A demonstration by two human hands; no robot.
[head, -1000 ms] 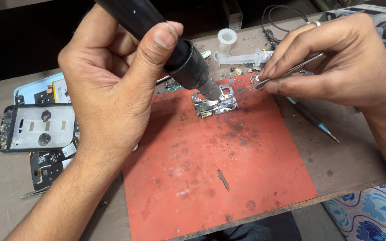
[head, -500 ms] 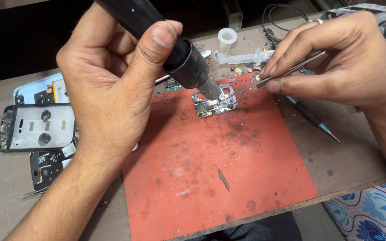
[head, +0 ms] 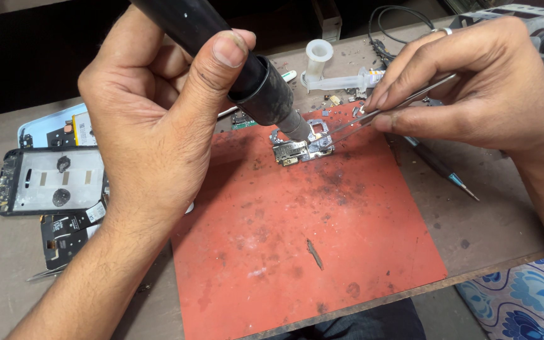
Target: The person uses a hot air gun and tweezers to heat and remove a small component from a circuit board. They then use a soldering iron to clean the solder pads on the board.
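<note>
My left hand (head: 152, 119) grips a thick black heat tool (head: 234, 56), its metal nozzle pointing down onto a small circuit board (head: 303, 146). That board lies near the far edge of a stained red work mat (head: 297, 252). Metal tweezers (head: 385, 110) are pinched in my right hand (head: 480, 88), their tips touching the board's right side just beside the nozzle.
A dismantled phone frame (head: 48, 179) and loose phone parts (head: 64, 230) lie left of the mat. A clear syringe (head: 341, 79) and a white cap (head: 318, 53) sit behind it. A thin screwdriver (head: 445, 173) rests to the right, with black cables (head: 391, 19) at the back.
The nozzle and the tweezer tips have shifted slightly over the board; both hands keep their grips.
</note>
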